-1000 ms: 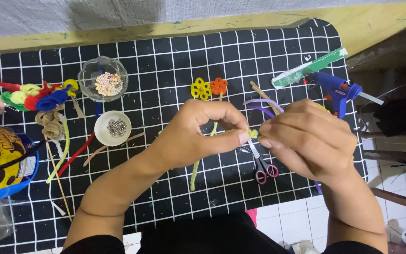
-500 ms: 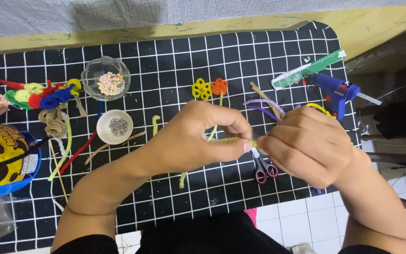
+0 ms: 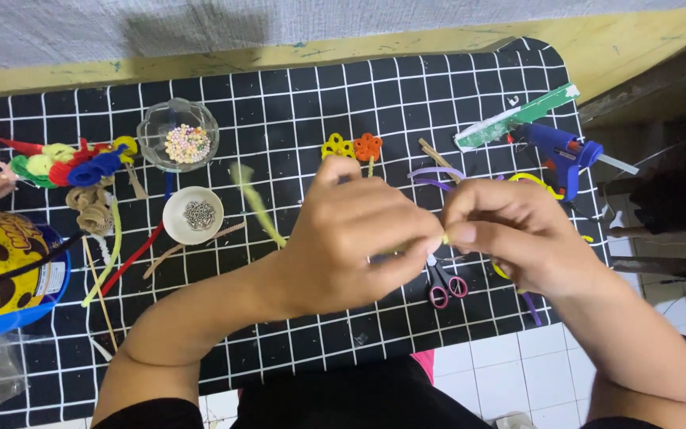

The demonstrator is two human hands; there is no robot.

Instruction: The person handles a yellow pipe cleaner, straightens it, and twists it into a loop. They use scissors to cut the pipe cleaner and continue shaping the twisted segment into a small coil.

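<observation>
My left hand (image 3: pixel 355 234) and my right hand (image 3: pixel 510 230) meet above the middle of the black grid mat (image 3: pixel 279 103). Both pinch a light green pipe cleaner (image 3: pixel 257 205) between their fingertips. Its free end sticks up and to the left, blurred. A yellow pipe-cleaner flower (image 3: pixel 337 146) and an orange one (image 3: pixel 368 146) lie on the mat just beyond my hands. Small scissors with pink handles (image 3: pixel 443 284) lie under my hands.
A blue glue gun (image 3: pixel 559 154) and a green-white strip (image 3: pixel 514 119) lie at the right. Two small bowls, one of pastel beads (image 3: pixel 177 135) and one of metal pieces (image 3: pixel 192 215), stand at the left beside a heap of coloured pipe cleaners (image 3: pixel 73 168). A blue-and-yellow container (image 3: pixel 5 270) sits at the left edge.
The pipe cleaner's free end has swung from hanging below my left hand to sticking up at its left. Both hands stay pinched together.
</observation>
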